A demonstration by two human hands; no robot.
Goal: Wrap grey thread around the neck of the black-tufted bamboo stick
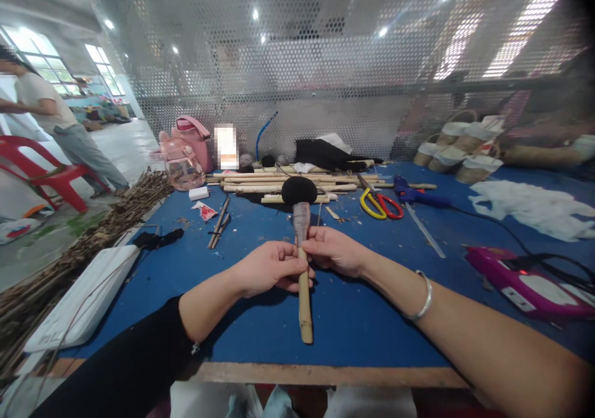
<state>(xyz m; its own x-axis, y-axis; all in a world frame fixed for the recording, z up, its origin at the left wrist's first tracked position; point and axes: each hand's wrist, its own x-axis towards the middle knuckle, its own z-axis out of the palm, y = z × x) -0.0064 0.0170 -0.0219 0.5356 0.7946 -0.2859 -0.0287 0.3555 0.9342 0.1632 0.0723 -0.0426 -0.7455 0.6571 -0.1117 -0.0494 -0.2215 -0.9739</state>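
Observation:
Both my hands hold a bamboo stick [304, 303] upright over the blue table [260, 319]. The stick carries a grey wrapped neck and a round black fuzzy ball [299, 191] at its top. My left hand [272, 268] is closed round the stick from the left. From the right, my right hand [335, 250] pinches the stick just under the grey wrapping. A silver bangle [421, 297] sits on my right wrist.
A row of bamboo sticks [283, 185] lies behind the ball. Yellow-and-red scissors [381, 205], a blue glue gun [416, 196], a pink device [530, 284], white cloth [534, 210], a pink bottle [182, 164] and a white box [83, 303] lie around. A person [51, 120] stands far left.

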